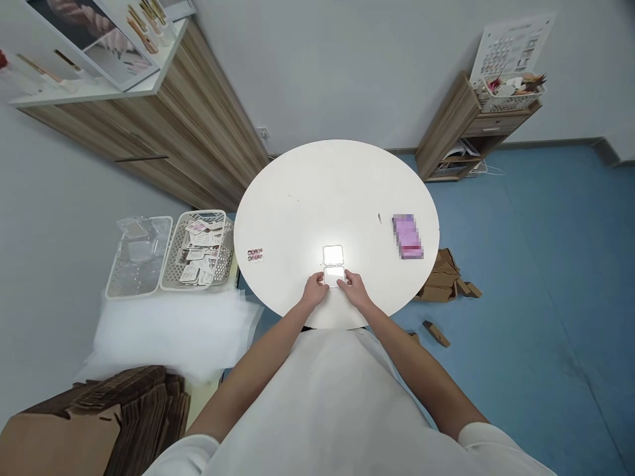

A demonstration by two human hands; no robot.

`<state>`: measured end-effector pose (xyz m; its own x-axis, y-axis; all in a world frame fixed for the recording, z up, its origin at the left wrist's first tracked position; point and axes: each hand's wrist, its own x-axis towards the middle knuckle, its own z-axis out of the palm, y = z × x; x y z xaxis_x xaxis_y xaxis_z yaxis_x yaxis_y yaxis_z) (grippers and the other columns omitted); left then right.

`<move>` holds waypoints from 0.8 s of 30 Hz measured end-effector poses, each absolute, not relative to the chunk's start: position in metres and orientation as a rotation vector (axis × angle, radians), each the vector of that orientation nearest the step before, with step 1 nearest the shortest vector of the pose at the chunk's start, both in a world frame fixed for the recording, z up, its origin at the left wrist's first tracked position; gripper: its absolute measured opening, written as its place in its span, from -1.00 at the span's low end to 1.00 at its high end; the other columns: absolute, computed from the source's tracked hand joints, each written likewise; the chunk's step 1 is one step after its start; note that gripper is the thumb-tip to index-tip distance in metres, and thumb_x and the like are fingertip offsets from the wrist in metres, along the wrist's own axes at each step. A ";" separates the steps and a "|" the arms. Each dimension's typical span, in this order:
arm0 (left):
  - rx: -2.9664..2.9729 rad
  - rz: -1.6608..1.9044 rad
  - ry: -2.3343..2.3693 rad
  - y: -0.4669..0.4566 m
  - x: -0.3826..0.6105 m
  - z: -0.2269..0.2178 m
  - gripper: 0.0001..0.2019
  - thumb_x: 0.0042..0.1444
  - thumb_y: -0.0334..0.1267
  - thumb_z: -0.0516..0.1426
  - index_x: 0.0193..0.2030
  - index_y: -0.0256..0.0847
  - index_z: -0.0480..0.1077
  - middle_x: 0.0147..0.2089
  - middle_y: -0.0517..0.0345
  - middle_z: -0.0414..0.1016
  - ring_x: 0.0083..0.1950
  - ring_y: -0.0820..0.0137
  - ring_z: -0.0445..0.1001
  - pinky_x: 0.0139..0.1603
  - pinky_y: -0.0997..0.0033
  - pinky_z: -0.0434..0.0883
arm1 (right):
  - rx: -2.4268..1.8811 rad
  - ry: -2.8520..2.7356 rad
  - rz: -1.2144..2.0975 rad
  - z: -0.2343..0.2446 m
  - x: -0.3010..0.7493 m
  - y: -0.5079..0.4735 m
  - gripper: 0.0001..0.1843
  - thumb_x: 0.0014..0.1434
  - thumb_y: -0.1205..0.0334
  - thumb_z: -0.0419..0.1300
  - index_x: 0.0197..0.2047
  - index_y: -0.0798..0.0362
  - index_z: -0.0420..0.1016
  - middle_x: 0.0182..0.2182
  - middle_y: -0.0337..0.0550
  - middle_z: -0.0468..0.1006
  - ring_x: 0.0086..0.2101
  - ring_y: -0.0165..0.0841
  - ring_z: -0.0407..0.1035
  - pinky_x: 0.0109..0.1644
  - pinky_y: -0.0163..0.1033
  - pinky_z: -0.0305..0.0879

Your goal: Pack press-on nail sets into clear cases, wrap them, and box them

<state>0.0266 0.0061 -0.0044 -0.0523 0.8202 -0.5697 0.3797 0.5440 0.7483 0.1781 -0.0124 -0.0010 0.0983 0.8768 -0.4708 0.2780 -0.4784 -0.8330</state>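
Near the front edge of the round white table (327, 192), a small clear plastic case (334, 256) lies unfolded, its lid hinged back away from me. My left hand (315, 289) grips the left side of its near half, with fingers closed on the edge. The right side of that same half is held by my right hand (354, 289), thumb near the front corner. Glare hides whether anything lies inside the case. Further left on the table sits a small card with two rows of dark red, nail-like pieces (255, 255).
A blurred-out purple item (407, 237) lies at the table's right. Left of the table stand a white basket of cards (198, 251) and a basket of clear plastic boxes (139, 258). White sheets (173, 330) and folded cardboard (143, 416) are nearer me. Cardboard pieces (441, 281) lie on the floor.
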 end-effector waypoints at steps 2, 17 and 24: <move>1.042 0.509 1.675 0.002 0.027 -0.007 -0.48 -0.18 -0.40 0.13 0.02 -0.24 0.23 0.02 -0.08 0.26 -0.06 0.32 0.32 -0.07 0.31 0.26 | -1.837 -1.139 1.394 -0.003 0.179 -0.014 -0.44 -0.05 -0.02 0.07 0.04 0.00 0.24 -0.11 -0.08 0.29 -0.18 -0.28 0.26 -0.09 -0.14 0.25; 1.083 0.414 1.598 0.022 0.024 -0.002 -0.45 -0.14 -0.44 0.09 0.09 -0.22 0.18 0.05 -0.04 0.25 -0.01 0.32 0.29 -0.09 0.37 0.28 | -1.851 -1.000 1.382 -0.003 0.171 -0.001 -0.47 -0.03 0.11 0.06 0.05 0.03 0.23 -0.07 -0.07 0.26 -0.26 -0.35 0.31 -0.16 -0.19 0.29; 1.270 0.448 1.581 0.029 -0.021 0.004 -0.51 -0.04 -0.36 0.07 0.10 -0.22 0.15 0.08 -0.05 0.24 0.01 0.34 0.29 -0.11 0.35 0.31 | -1.847 -0.911 1.083 0.015 0.147 -0.002 -0.48 0.03 0.18 0.01 0.10 0.00 0.10 -0.21 -0.18 0.28 -0.45 -0.49 0.21 -0.30 -0.29 0.28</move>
